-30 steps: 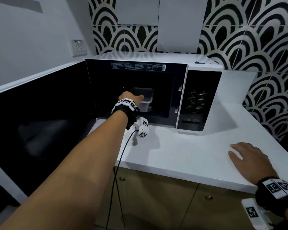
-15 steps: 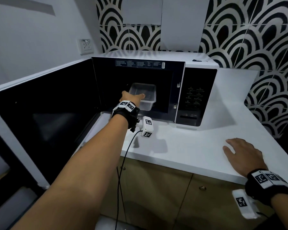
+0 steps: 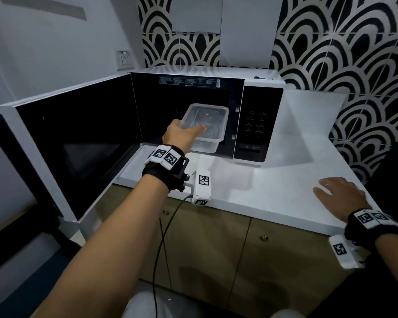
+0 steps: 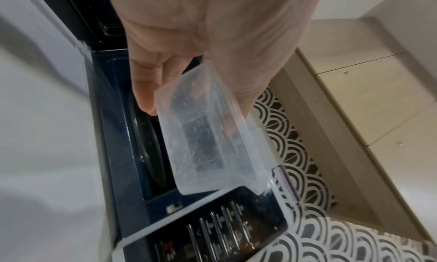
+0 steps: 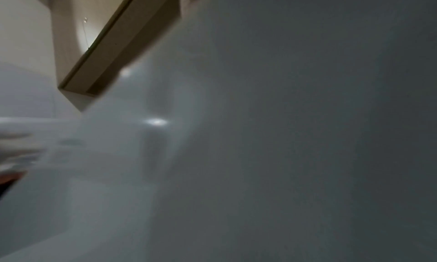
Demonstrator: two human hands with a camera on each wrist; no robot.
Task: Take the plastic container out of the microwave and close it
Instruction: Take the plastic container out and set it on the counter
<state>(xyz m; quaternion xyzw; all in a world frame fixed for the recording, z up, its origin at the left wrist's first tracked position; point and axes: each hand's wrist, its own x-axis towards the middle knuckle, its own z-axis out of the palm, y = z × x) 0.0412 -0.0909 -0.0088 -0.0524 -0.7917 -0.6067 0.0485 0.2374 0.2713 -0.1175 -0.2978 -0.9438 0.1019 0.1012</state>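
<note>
Microwave door [image 3: 74, 143]: swung wide open to your left, past the left edge of the worktop, its dark glass facing you.
Microwave [image 3: 257, 125]: white, at the back left of the white worktop [image 3: 274, 187], its cavity open and dark; the control panel [image 3: 254, 125] sits on its right side.
Your left hand [image 3: 182, 136]: stretched to the cavity mouth, pinching the near left rim of the plastic container [image 3: 207, 127]; your thumb lies inside over the rim, and the left wrist view shows your fingers [image 4: 144, 90] under and beside the wall.
Plastic container: clear, rectangular, no lid on it, held up at the cavity opening, tipped slightly, its front end just past the sill. In the left wrist view [image 4: 208, 144] it hangs in front of the glass turntable [image 4: 151, 153].
Your right hand [image 3: 340, 196]: flat on the worktop near its front right edge, fingers relaxed and spread, holding nothing. The right wrist view is blurred, mostly grey surface.
</note>
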